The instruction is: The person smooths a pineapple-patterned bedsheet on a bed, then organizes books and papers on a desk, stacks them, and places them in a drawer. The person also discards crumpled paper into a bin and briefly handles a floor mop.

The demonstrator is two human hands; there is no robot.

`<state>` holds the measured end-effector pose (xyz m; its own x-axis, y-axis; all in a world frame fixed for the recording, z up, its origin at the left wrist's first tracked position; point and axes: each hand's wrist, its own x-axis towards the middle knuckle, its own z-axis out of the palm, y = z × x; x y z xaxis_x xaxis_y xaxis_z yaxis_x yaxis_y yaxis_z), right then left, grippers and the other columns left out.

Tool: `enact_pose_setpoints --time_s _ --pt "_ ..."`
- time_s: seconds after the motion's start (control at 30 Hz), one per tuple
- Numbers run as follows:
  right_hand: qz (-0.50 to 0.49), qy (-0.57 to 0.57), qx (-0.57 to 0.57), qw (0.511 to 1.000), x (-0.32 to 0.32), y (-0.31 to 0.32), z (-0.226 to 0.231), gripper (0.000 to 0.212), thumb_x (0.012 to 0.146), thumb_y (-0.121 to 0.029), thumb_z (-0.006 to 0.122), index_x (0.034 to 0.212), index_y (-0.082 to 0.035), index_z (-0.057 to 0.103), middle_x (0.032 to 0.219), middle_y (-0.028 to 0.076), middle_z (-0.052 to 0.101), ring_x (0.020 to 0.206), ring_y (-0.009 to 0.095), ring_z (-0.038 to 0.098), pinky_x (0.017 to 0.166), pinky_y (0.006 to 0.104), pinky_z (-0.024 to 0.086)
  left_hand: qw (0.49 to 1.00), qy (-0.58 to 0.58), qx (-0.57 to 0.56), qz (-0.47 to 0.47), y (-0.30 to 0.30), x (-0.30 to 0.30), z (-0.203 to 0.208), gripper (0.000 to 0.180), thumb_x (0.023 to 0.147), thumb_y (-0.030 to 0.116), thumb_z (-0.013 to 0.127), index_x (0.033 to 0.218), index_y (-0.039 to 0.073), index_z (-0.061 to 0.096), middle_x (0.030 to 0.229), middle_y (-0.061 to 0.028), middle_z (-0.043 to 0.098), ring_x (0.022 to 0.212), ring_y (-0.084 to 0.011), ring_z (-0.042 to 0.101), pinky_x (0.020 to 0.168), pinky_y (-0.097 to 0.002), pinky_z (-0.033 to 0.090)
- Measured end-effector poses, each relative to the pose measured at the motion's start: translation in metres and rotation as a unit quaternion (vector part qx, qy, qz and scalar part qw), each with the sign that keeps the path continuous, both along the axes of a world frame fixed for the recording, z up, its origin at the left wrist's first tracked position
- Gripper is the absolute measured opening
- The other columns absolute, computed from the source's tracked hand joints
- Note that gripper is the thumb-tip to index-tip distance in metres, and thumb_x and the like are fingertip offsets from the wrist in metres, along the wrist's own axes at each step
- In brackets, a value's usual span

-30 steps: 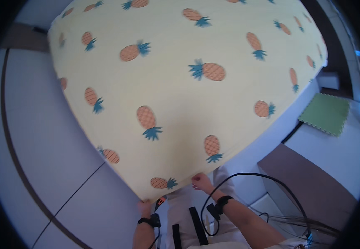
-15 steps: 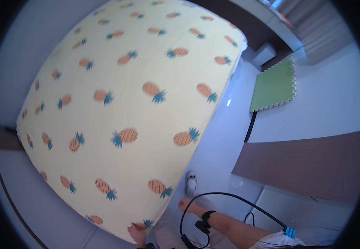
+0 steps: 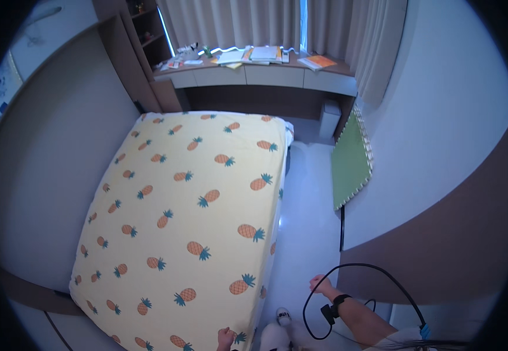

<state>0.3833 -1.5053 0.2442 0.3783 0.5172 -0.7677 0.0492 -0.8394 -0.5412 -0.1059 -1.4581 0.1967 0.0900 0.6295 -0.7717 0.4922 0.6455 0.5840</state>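
A bed covered by a pale yellow fitted sheet printed with orange pineapples fills the left and middle. Over its near right corner is my left hand, fingers curled in; whether it touches the cloth is hard to tell. My right hand hangs above the floor to the right of the bed, loosely closed, with nothing visible in it. A black band with a small dark box sits on my right wrist. The sheet lies mostly smooth, and a whitish bunched edge shows at the far right corner.
A black cable loops around my right forearm to a blue clip. A green foam mat leans against the right wall, beyond it a white bin. Papers lie on the desk at the back. My shoe stands beside the bed.
The view has tilted up, bringing in the desk, curtains and far end of the bed. My right hand is farther from the bed's side; my left stays by the near corner.
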Motion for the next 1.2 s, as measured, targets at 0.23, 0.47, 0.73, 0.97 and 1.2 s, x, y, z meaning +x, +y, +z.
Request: enact_pose_setpoints --time_s 0.23,0.47,0.73,0.97,1.2 --pt "-0.099 0.140 -0.031 0.985 0.068 0.077 0.044 0.029 0.085 -0.024 0.059 0.105 -0.003 0.057 0.095 0.013 0.066 0.081 0.022 0.064 0.069 0.0346 0.052 0.989 0.123 -0.047 -0.069 0.054 0.057 0.068 0.040 0.080 0.011 0.052 0.118 0.000 0.057 0.091 -0.0139 0.065 0.087 -0.0216 0.063 0.074 -0.0300 0.050" --pt "-0.094 0.075 0.014 0.993 0.186 0.225 0.034 0.022 0.083 -0.023 0.062 0.098 -0.007 0.061 0.082 0.009 0.067 0.072 0.019 0.065 0.058 0.0323 0.050 0.981 0.150 -0.076 -0.097 0.146 0.137 0.083 0.037 0.080 0.014 0.054 0.114 0.002 0.061 0.087 -0.0146 0.067 0.082 -0.0227 0.064 0.073 -0.0319 0.050" --pt "-0.067 0.024 0.041 0.997 0.355 0.353 0.069 0.023 0.083 -0.018 0.057 0.098 -0.002 0.059 0.082 0.013 0.066 0.066 0.021 0.062 0.056 0.0320 0.050 0.990 0.034 0.130 -0.045 0.361 0.317 0.069 0.037 0.086 0.022 0.059 0.118 0.003 0.059 0.092 -0.0085 0.066 0.074 -0.0145 0.061 0.058 -0.0277 0.048" --pt "-0.126 0.067 0.051 0.989 0.500 0.469 0.081 0.019 0.080 -0.021 0.060 0.091 -0.005 0.059 0.080 0.009 0.064 0.069 0.021 0.063 0.060 0.0362 0.050 0.977 0.077 0.191 -0.060 0.491 0.485 0.099 0.035 0.079 0.016 0.054 0.110 0.004 0.064 0.100 -0.0166 0.067 0.097 -0.0268 0.063 0.087 -0.0352 0.048" --pt "0.067 -0.014 0.030 0.997 0.605 0.607 0.034 0.016 0.082 -0.020 0.062 0.082 -0.004 0.062 0.070 0.008 0.063 0.059 0.017 0.061 0.050 0.0284 0.050 0.985 0.143 0.100 -0.008 0.480 0.555 0.053 0.041 0.076 0.014 0.057 0.115 0.004 0.061 0.100 -0.0165 0.066 0.096 -0.0266 0.064 0.085 -0.0356 0.049"
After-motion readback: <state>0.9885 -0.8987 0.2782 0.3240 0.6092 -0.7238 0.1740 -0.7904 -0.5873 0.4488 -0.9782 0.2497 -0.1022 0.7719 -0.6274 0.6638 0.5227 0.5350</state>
